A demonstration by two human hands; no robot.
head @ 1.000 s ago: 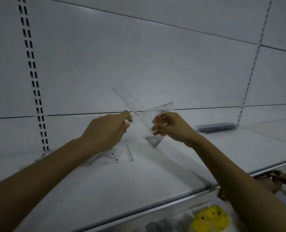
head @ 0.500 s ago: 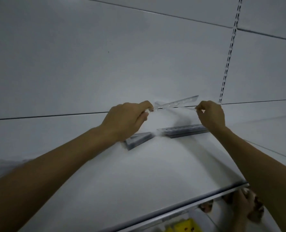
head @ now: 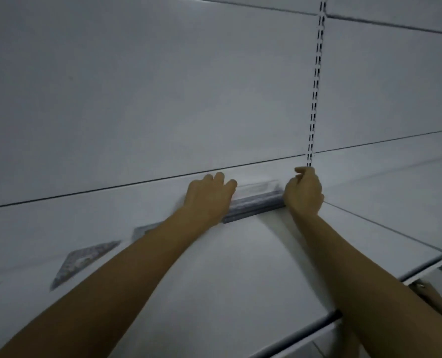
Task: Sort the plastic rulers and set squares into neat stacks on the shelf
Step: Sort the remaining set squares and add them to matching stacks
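Where white shelf (head: 240,267) meets wall (head: 163,99), left hand (head: 209,196) and right hand (head: 303,193) fingers (head: 300,172) pinch a clear ruler (head: 258,186).

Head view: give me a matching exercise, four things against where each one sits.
Things: 1 ruler stack; 2 set squares; 3 right hand; 4 slotted upright.
Places: a on the back wall; b on the shelf, left of the left forearm; c between left hand and right hand; d at the ruler stack's right end.
Pairs: 1-c; 2-b; 3-d; 4-a.
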